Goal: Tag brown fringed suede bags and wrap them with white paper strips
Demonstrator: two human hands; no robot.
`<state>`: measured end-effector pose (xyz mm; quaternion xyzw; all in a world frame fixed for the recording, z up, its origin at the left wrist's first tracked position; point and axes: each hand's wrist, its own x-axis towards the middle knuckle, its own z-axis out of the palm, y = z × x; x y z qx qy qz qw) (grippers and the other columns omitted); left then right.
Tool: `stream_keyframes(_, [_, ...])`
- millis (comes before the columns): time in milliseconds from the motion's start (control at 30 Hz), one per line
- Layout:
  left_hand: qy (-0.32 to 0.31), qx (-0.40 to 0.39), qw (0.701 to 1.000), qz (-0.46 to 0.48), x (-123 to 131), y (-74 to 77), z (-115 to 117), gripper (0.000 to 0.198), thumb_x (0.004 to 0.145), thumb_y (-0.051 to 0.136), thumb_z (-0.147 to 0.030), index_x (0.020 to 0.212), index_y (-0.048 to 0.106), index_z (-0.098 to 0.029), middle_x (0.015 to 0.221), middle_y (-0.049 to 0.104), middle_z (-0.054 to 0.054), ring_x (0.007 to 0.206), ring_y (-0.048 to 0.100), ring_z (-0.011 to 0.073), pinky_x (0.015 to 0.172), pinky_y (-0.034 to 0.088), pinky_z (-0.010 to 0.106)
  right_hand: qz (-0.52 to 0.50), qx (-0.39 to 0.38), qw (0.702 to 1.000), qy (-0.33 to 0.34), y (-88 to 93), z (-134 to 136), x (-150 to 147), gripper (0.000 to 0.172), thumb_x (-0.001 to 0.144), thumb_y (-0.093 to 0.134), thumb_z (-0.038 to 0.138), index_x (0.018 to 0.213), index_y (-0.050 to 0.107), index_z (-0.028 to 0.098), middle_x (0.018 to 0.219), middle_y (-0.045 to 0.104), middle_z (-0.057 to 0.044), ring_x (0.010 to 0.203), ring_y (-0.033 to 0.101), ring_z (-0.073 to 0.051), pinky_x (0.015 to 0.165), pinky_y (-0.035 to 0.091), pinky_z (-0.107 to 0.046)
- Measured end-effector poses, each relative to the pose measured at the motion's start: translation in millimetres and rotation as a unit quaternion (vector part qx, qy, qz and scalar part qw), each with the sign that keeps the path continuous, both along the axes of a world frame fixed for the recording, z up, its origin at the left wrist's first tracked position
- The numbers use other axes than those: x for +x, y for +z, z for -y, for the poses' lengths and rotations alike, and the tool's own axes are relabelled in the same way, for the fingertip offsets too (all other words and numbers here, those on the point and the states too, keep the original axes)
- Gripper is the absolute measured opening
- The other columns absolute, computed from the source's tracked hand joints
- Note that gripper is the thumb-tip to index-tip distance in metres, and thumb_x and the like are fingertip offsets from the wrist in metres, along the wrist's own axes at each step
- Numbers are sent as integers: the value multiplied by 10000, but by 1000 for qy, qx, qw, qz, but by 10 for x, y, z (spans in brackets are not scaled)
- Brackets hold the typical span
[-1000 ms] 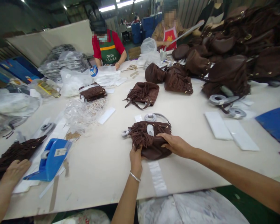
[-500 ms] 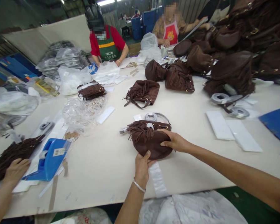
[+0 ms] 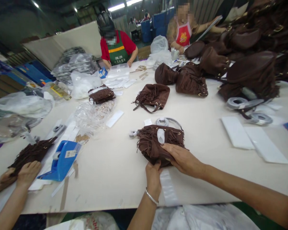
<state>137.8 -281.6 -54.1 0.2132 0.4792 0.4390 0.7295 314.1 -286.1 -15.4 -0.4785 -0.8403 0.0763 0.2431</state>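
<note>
A dark brown fringed handbag lies before me on the table, fringe and gold eyelets showing. My left hand, with a silver bangle at the wrist, grips the bag's near lower edge, thumb on top. My right hand lies over its lower right side with the fingers stretched out flat; its underside is hidden. White wrapping covers a small part on the bag's front. Behind the bag is a coiled, wrapped strap. A white plastic strip extends from under the bag toward the table edge.
At left, another person's hands hold a brown fringed bag beside a blue tape dispenser. Another fringed bag lies ahead. Brown bags pile up at right, near white sheets. Two people work across the table.
The bag has tipped so its fringed front and white-wrapped part show more, and its smooth base less. My right hand has gone from gripping its side to lying flat. The view has shifted left.
</note>
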Motion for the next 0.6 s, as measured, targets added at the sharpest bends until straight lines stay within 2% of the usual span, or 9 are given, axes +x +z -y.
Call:
stream_keyframes(100, [9, -10, 1000, 11, 11, 1, 30, 426, 672, 745, -250, 1071, 648, -137, 1135, 694, 114, 1037, 654, 249, 842, 537, 336, 9, 7, 999, 31, -118, 39, -34, 612, 894, 400, 61, 1495, 315, 133, 1448, 462, -175, 1357, 412, -229, 1091, 419, -453])
stream_keyframes(300, [-13, -40, 998, 52, -21, 91, 86, 412, 680, 729, -304, 1059, 657, -159, 1022, 728, 112, 920, 697, 232, 850, 541, 385, 97, 44, 994, 35, -429, -8, 83, 489, 929, 463, 92, 1404, 487, 206, 1327, 574, -167, 1280, 502, -245, 1029, 472, -432])
stream_keyframes(433, [-1, -52, 997, 60, -16, 114, 132, 401, 696, 665, -262, 1083, 623, -164, 1041, 725, 113, 910, 705, 231, 872, 543, 409, 121, 66, 990, 31, -470, -62, 30, 450, 916, 520, 117, 1360, 529, 193, 1296, 590, -170, 1279, 495, -271, 1028, 471, -449])
stream_keyframes(600, [-13, -58, 991, 116, -55, 46, 186, 389, 711, 649, -228, 1090, 617, -147, 1044, 720, 125, 984, 688, 248, 946, 512, 439, 156, 42, 986, 47, -404, -41, -62, 473, 896, 557, 129, 1362, 521, 198, 1328, 567, -159, 1269, 488, -294, 1045, 443, -480])
